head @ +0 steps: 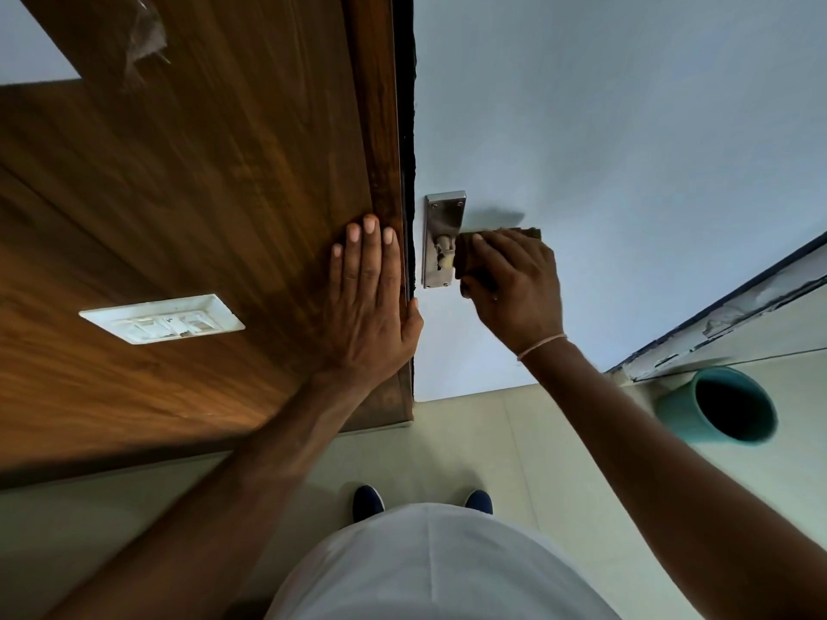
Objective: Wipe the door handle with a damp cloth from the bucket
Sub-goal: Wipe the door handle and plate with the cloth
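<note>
A steel door handle [441,243] on its long backplate is fixed near the left edge of a pale blue door [604,149]. My right hand [514,284] is closed around a dark brown cloth [465,248] wrapped over the lever, so most of the lever is hidden. My left hand [369,297] lies flat, fingers spread, on the brown wooden frame [380,127] just left of the handle. A teal bucket [711,409] stands on the floor at the lower right, its inside dark.
A wood-grain panel [179,194] fills the left side and carries a white switch plate [163,318]. Pale floor tiles [514,440] lie below, with my two dark blue shoes [368,501] near the door. A worn skirting strip [725,315] runs behind the bucket.
</note>
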